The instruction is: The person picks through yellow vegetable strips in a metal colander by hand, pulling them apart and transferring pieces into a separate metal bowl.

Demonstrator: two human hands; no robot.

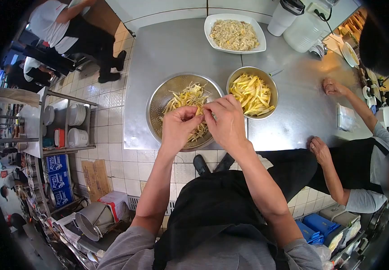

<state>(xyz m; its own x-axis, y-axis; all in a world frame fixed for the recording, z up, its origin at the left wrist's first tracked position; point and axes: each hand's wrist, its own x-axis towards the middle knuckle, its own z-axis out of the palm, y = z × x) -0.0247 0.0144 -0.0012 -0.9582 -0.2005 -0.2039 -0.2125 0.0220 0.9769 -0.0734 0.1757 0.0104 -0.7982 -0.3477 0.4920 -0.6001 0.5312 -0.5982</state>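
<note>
My left hand [180, 127] and my right hand [227, 122] meet above a perforated metal colander [156, 96], thumbs and fingertips pinched close together. A bit of a slender yellow bud shows between them, though the fingers hide most of it. In the colander lies a heap of thin pale stalks with yellow buds [190, 96]. Just right of it, near my right hand, a round steel bowl [273, 85] holds a pile of thicker yellow buds [251, 93].
A white dish [262, 38] of chopped pale food stands at the table's back, beside a lidded tumbler [284, 18] and a translucent jug [303, 33]. At right, a co-worker's hands [334, 87] rest by the steel table [289, 130]. Another person stands at upper left. Metal shelves [66, 148] stand left.
</note>
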